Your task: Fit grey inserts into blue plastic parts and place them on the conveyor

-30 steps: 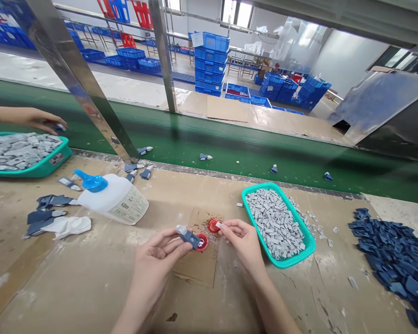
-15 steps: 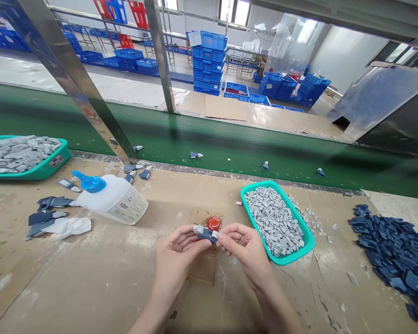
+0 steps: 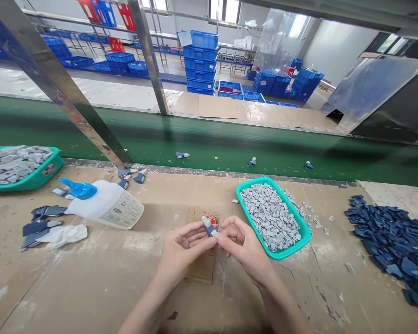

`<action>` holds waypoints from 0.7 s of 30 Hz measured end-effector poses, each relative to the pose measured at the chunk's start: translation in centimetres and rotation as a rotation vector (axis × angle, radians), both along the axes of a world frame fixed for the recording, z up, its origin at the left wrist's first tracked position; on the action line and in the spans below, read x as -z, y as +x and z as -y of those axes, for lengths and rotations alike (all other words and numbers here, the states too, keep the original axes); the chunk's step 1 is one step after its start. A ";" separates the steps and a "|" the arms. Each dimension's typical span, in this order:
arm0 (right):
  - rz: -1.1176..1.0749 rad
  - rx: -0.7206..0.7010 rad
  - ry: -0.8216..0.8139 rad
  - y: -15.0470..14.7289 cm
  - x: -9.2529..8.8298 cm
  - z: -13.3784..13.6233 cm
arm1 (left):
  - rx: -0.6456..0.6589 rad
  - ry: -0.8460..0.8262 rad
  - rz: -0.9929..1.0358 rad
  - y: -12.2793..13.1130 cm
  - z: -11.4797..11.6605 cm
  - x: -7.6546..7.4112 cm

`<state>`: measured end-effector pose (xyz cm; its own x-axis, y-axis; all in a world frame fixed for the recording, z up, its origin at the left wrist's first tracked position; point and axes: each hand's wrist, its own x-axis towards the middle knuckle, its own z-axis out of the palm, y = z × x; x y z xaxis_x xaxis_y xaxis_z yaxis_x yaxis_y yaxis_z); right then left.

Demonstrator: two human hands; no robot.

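The left hand (image 3: 184, 246) and right hand (image 3: 244, 243) are clamping their grip on a blue-and-grey plastic part (image 3: 209, 227) above a cardboard pad (image 3: 202, 264), while a teal tray (image 3: 281, 254) is holding grey pieces (image 3: 270, 215) nearby and a blue-capped white bottle (image 3: 106, 204) is lying farther left.

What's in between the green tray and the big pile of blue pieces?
In the head view, small gray pieces lie scattered on the tan work surface between the green tray and the blue pile.
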<state>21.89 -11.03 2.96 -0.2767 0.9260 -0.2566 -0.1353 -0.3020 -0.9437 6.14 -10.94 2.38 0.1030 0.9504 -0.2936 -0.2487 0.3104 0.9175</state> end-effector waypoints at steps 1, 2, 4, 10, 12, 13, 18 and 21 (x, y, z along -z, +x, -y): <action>0.037 0.010 0.023 0.4 -0.2 -0.1 | 0.027 0.002 0.006 0.1 -0.2 -0.1; 0.092 0.033 0.050 1.1 -0.3 -0.3 | 0.039 0.006 0.006 0.1 -0.5 -0.2; 0.274 0.145 0.116 3.2 -0.3 -0.8 | 0.043 0.017 -0.013 0.1 -1.1 -0.4; 1.161 0.355 0.264 10.9 2.3 -1.8 | 0.094 0.086 -0.226 -0.6 -4.7 -0.4; 1.283 0.275 0.269 11.9 2.9 -2.1 | 0.127 0.189 -0.405 -0.9 -7.2 0.2; 1.301 0.243 0.258 12.0 3.0 -2.2 | 0.140 0.264 -0.548 -0.9 -8.7 0.5; 1.270 0.197 0.179 11.5 2.6 -3.1 | 0.156 0.500 -1.170 -0.3 -18.0 2.0; 1.235 0.232 0.209 11.6 2.7 -3.2 | 0.166 0.523 -1.347 0.9 -22.8 2.3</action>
